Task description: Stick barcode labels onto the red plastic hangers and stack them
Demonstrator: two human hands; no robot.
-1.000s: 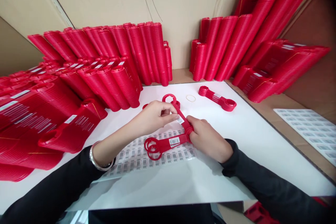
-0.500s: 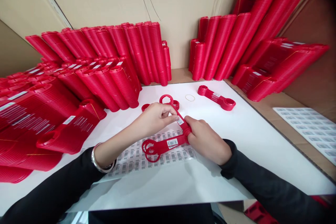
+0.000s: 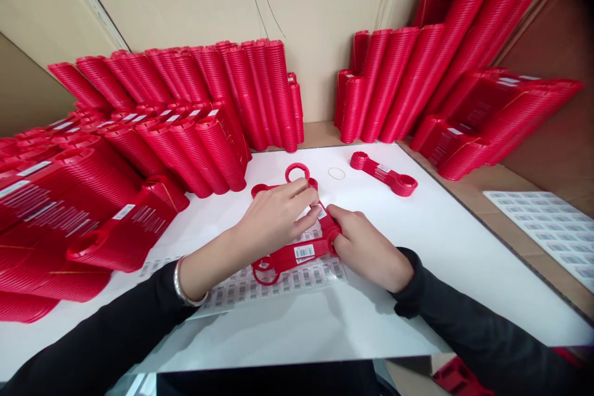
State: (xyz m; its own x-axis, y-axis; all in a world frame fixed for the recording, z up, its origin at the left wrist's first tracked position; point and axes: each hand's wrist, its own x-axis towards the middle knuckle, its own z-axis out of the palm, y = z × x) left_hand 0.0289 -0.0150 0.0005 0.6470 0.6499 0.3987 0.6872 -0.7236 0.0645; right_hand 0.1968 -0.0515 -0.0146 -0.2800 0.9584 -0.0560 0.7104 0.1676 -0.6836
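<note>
The right hand (image 3: 369, 247) grasps the joined ring ends of several red pieces (image 3: 284, 258), held near the middle of the white surface (image 3: 440, 253), toward its front edge. The pieces fan out: the lower ones reach toward the left edge with a barcode label (image 3: 304, 252) facing up, while an upper red piece (image 3: 330, 224) slants toward the far edge. The left hand (image 3: 276, 213) has bent fingers just beside the label (image 3: 322, 213) on that upper piece; whether they pinch anything, I cannot tell. Beneath the lower pieces lies a sheet of labels (image 3: 236, 292). Behind the left hand another red part (image 3: 258, 188) is partly hidden. Near the far right corner are a thin band (image 3: 336, 173) and a short red bundle (image 3: 383, 172). Tall red stacks (image 3: 223, 158) crowd the left edge, and a second label sheet (image 3: 542, 229) lies beyond the right edge.
</note>
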